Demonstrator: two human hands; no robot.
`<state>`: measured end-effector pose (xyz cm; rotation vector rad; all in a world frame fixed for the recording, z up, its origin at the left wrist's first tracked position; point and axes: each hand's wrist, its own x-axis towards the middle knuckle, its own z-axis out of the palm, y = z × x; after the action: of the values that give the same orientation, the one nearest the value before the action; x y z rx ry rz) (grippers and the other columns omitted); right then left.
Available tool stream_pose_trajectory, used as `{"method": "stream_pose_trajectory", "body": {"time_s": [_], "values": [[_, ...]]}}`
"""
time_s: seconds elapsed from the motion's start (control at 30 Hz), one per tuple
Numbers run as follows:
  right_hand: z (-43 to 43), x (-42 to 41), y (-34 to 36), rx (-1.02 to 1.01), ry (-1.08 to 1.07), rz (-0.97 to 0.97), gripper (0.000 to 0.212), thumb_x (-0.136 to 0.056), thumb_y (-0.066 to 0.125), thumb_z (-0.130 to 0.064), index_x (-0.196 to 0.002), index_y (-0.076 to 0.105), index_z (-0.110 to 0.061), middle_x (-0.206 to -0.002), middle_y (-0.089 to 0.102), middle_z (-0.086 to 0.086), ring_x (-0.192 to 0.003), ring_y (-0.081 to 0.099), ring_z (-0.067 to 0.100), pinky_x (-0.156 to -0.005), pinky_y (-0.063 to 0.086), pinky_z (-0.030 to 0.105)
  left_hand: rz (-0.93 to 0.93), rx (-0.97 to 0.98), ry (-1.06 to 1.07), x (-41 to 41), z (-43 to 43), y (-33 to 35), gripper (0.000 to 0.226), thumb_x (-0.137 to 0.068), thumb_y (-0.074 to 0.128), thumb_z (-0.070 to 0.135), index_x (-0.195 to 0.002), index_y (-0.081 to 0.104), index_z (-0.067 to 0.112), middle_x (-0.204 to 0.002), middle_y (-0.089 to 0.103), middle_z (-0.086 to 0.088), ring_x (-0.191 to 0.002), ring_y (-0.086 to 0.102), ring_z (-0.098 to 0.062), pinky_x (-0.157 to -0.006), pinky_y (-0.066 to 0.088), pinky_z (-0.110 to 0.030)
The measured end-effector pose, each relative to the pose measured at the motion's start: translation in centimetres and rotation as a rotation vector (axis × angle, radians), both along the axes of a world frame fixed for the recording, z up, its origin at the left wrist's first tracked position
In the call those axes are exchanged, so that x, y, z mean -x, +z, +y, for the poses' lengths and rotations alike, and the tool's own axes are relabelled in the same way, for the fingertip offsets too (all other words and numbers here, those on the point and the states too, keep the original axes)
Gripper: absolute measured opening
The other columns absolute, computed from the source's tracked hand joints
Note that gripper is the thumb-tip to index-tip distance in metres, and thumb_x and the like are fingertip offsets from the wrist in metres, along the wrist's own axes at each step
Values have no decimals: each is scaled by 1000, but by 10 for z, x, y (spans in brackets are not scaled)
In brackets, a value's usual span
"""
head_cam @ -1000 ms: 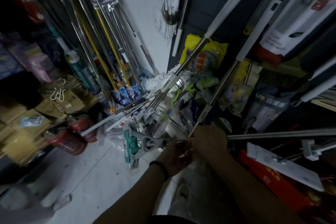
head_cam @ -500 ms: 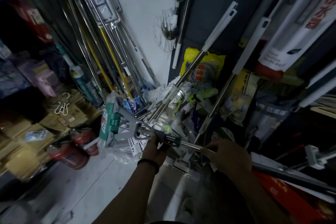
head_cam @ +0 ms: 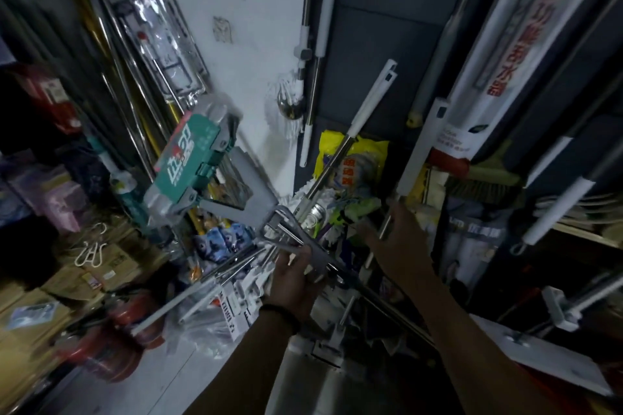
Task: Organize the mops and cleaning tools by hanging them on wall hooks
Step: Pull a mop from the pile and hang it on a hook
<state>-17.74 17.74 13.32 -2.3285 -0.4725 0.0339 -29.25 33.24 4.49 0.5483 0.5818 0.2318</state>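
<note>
The left hand [head_cam: 293, 283] has its fingers curled round the grey metal neck of a squeeze mop [head_cam: 192, 162], gripping it just below the head. From that grip the mop head rises up and to the left, tilted, in front of a rack of steel and yellow poles. Its shaft runs down and to the right from the hand and passes under the right forearm, where it is lost in the dark. The head is wrapped in clear plastic over a green label with large white Chinese characters, too blurred to read. The right hand [head_cam: 403, 232] is stretched forward against a leaning steel pole with a white grip [head_cam: 418, 152]. Whether its fingers close round the pole cannot be told. A white banner [head_cam: 515, 44] on the right carries a column of red Chinese characters, and a yellow bag [head_cam: 374, 152] behind the poles has red characters on it. A dark pack [head_cam: 482, 229] shows pale lettering, and a white tag [head_cam: 232, 310] by the left wrist bears small black print, none of it legible. A string mop [head_cam: 290, 104] hangs on the white wall, its handle cut off by the top edge. Red fire extinguishers [head_cam: 135, 317] lie blurred on the floor.
</note>
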Motion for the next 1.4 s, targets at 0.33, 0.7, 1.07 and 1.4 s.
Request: {"method": "stream_pose_trajectory", "body": {"time_s": [0.33, 0.7, 1.07, 1.4], "values": [[0, -35, 0, -105, 28, 123, 102, -86, 66, -69, -165, 25, -20, -168, 33, 3, -151, 38, 25, -121, 37, 43, -139, -220, -130, -53, -4, 58, 22, -102, 60, 10, -123, 62, 15, -123, 73, -17, -109, 70, -44, -89, 58, -57], [6, -141, 34, -399, 149, 164, 43, -87, 83, -42, -125, 66, -31, -110, 75, -13, -103, 70, 2, -86, 56, 24, -223, -409, -185, -150, -2, 112, 27, -99, 61, 1, -121, 64, 18, -88, 62, -15, -60, 62, -24, -53, 52, -31], [22, -244, 134, -514, 396, 3, 29, -92, 74, -30, -113, 76, -9, -107, 78, 9, -104, 74, 30, -92, 58, 41, -328, -819, -217, -258, 10, 213, 48, -95, 68, 0, -133, 63, 30, -120, 73, -18, -101, 69, -41, -77, 54, -51], [31, -282, 263, -631, 377, -190, 31, -94, 77, -11, -116, 79, -32, -108, 81, -3, -104, 77, 14, -94, 59, 30, -521, -1089, -231, -313, 28, 340, 47, -92, 73, -1, -128, 67, 30, -123, 76, -5, -111, 73, -18, -88, 58, -23]]}}
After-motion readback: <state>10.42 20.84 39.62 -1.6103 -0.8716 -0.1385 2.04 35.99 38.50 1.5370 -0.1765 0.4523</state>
